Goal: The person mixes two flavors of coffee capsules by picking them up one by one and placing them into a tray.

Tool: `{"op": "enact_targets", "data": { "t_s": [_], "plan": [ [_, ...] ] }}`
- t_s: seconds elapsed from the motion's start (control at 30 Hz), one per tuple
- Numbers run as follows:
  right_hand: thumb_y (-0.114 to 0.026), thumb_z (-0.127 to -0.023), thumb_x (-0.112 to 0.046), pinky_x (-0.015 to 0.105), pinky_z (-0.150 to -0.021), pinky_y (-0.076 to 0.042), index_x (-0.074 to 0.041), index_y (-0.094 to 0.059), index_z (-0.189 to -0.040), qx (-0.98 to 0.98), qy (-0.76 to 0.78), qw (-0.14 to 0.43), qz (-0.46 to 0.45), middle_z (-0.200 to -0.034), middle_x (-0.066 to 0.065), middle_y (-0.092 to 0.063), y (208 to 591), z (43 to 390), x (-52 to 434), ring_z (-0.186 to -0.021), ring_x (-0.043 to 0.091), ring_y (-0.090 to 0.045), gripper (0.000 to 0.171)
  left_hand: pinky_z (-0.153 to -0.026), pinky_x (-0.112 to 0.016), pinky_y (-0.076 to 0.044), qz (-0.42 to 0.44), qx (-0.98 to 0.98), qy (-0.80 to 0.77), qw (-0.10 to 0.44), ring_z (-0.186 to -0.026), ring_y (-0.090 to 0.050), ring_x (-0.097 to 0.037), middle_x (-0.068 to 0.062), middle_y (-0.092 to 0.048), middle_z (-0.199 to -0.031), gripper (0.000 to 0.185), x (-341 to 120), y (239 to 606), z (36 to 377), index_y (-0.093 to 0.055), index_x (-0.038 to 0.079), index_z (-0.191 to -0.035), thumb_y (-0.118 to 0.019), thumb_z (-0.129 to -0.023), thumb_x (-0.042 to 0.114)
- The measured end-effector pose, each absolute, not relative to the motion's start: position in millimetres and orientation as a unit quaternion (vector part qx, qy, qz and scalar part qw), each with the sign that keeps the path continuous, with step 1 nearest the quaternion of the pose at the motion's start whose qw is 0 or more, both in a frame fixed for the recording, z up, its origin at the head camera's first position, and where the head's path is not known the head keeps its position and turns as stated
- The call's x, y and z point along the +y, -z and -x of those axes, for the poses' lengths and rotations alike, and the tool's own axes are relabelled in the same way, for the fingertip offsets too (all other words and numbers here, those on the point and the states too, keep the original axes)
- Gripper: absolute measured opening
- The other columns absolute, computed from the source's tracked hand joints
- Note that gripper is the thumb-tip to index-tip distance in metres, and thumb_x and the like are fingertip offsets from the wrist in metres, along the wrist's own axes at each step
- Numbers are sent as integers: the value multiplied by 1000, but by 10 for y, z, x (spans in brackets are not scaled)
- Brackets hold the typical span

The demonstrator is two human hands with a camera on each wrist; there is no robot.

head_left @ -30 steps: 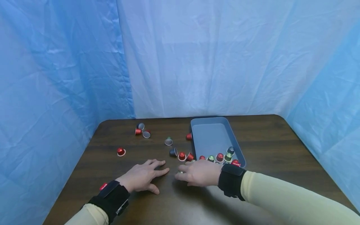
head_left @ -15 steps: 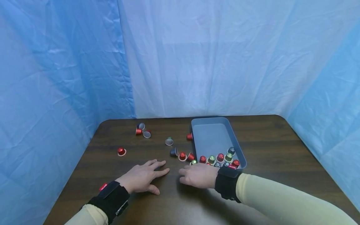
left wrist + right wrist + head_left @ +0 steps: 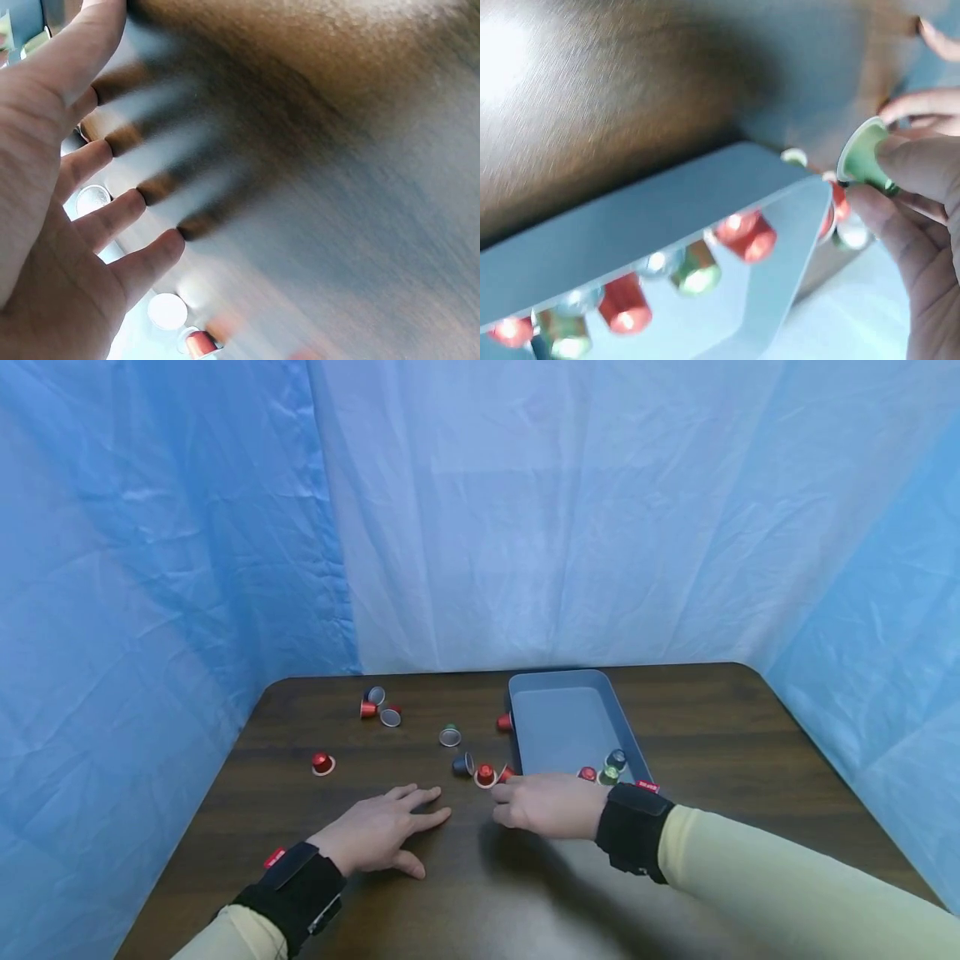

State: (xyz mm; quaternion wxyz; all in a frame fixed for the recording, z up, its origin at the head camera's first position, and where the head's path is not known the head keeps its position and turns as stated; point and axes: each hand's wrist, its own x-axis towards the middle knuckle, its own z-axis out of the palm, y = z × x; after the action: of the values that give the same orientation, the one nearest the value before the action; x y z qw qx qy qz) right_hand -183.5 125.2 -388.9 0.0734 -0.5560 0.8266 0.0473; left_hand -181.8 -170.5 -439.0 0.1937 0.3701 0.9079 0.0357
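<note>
In the head view my left hand (image 3: 378,828) rests on the table, fingers spread and holding nothing. The left wrist view shows its fingertips (image 3: 174,244) touching the wood. My right hand (image 3: 551,806) is at the near left corner of a grey-blue tray (image 3: 558,677). Its thumb and fingers pinch a green coffee capsule (image 3: 864,156), seen in the right wrist view but hidden in the head view. Red capsules (image 3: 624,304) and green capsules (image 3: 697,274) stand along the tray's near side, partly behind the right hand in the head view.
Left of the tray lie a dark capsule (image 3: 461,765), a red capsule (image 3: 485,775) and a green-based one (image 3: 450,737). Another red capsule (image 3: 322,764) stands farther left, with a small cluster behind it. A red capsule (image 3: 504,722) touches or nearly touches the tray's left wall. Blue curtains surround the table.
My right hand has shifted slightly up and to the right, covering more of the capsules in the tray's near part. The left hand has stayed in place.
</note>
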Motion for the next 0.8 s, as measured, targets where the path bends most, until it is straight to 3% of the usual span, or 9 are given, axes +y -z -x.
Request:
{"op": "enact_targets", "data": {
  "t_s": [0.2,0.47,0.8],
  "plan": [
    [-88,-81,-22,18,-83,-56,-13,-74,-116,837,-50,44,544,-104,0,-68,3733,1917,1441,-86,10,-61,39,-110,-60,-42,-370,907,-40,199,-150,-33,-38,-4,-35,-165,84,-1701,4343,1804,-44,31,-156,-76,-83,58],
    [-89,-79,-11,24,-81,-59,-10,-74,-113,863,-40,32,503,-103,4,-68,3531,2096,1818,-90,13,-68,37,-113,-60,-39,-378,903,-42,198,-149,-33,-38,-6,-35,-165,85,-1709,4327,1821,-45,31,-156,-78,-82,56],
    [-83,-85,-7,22,-72,-56,-12,-76,-103,888,-28,24,458,-90,-1,-63,3574,2238,2159,-78,7,-58,20,-106,-62,-45,-374,904,-43,205,-151,-28,-36,-2,-30,-167,87,-1750,4385,1842,-40,36,-157,-74,-82,63]
  ]
}}
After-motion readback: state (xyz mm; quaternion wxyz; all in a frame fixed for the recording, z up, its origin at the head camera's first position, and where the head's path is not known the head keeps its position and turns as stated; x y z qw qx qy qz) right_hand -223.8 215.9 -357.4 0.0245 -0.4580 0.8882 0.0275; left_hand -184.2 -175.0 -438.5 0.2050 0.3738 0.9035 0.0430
